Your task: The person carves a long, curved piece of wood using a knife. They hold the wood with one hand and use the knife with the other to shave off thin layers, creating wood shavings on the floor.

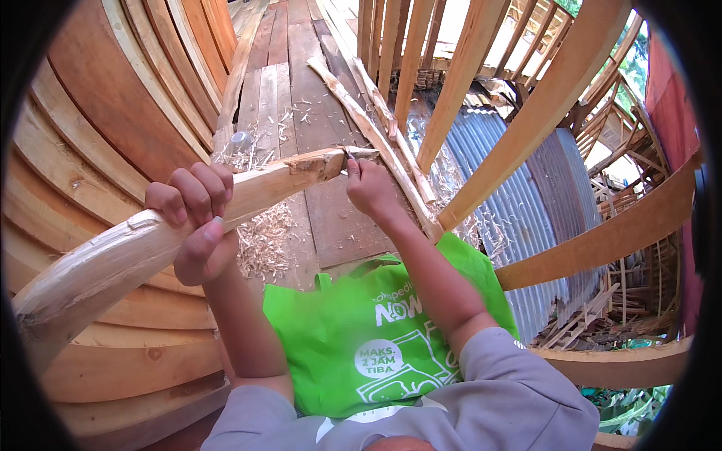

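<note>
The left hand [199, 225] grips the middle of a long, curved, pale roughly hewn wooden piece [150, 240] held over the plank floor [301, 83], the right hand [368, 188] pinches its splintered far end, which looks only partly shaped, with pale wood shavings [263, 240] lying below.

The left hand [197, 225] grips a long, rough-hewn wooden beam [150, 240] around its middle, fingers [192, 192] curled over the top. The right hand [368, 188] pinches the beam's splintered far end. A bright green bag [376, 331] lies under the forearms. Wood shavings [263, 244] litter the plank floor [301, 98]. Curved planks [105, 105] rise at left, slanted wooden ribs [526, 113] over corrugated metal sheet [519, 203] at right.
</note>
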### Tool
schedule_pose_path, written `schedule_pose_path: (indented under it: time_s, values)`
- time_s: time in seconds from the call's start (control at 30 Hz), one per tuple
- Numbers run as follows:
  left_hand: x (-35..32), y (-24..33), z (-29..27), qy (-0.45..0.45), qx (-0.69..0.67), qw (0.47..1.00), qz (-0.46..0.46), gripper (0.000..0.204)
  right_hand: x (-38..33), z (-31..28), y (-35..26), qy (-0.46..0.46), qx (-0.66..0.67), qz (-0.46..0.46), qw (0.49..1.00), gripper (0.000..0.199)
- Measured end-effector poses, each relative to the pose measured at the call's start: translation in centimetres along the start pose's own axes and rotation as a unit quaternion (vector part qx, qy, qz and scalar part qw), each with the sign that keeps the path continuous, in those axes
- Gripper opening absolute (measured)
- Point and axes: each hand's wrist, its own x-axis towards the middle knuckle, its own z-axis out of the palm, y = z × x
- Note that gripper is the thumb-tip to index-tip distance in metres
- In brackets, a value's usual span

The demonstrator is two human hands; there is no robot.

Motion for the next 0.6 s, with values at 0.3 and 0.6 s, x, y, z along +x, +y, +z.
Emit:
schedule_pose_path:
  time_s: [0.3,0.6]
  values:
    - [0.0,-0.6,-1.1,-0.027,-0.008,1.0,0.004,0.032,-0.9,-1.7,-4.2,-0.021,-0.061,0.0,0.998,0.029]
    - [0.2,-0.6,-1.0,-0.048,-0.014,0.999,-0.003,0.031,-0.3,-2.0,-4.7,-0.053,-0.014,0.0,0.998,0.037]
